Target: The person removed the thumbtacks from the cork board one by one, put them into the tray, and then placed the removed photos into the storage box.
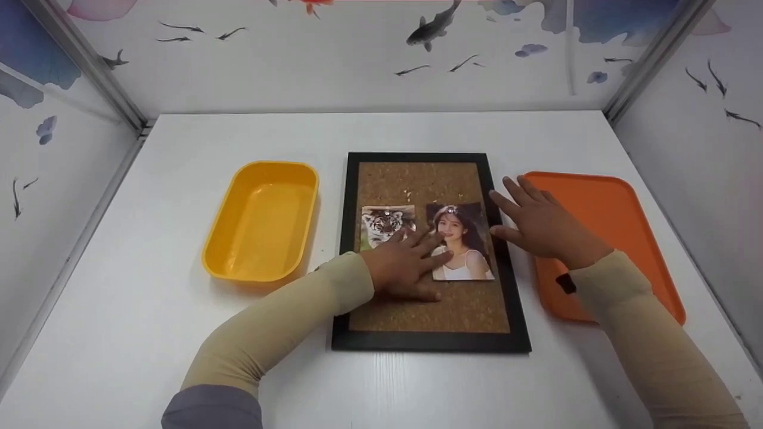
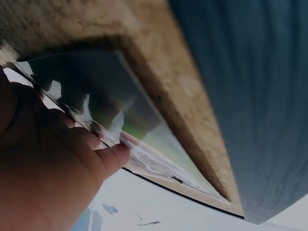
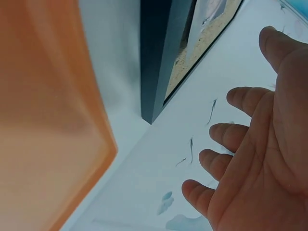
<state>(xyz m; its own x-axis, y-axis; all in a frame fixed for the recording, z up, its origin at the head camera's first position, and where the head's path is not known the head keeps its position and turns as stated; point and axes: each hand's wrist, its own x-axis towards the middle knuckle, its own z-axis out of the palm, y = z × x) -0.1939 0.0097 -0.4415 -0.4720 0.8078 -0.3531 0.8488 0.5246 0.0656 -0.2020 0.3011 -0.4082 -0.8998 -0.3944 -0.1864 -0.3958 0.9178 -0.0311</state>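
A black-framed cork board (image 1: 429,316) lies flat on the white table. Two photos are on it: a tiger photo (image 1: 381,220) on the left and a portrait photo of a person (image 1: 462,265) on the right, each with a small shiny spot at its top edge. My left hand (image 1: 408,262) is spread over both photos, fingers extended, covering the tiger photo's lower part. In the left wrist view its fingertips meet the glossy tiger photo (image 2: 144,120). My right hand (image 1: 542,226) is held with fingers spread beside the board's right edge, over the orange tray's left side, holding nothing.
A yellow plastic basin (image 1: 262,223) stands left of the board. To the right lies an orange tray (image 1: 620,220), partly under my right forearm. Small shiny bits (image 1: 408,195) show on the cork above the photos. White panels with painted fish enclose the table (image 1: 149,357).
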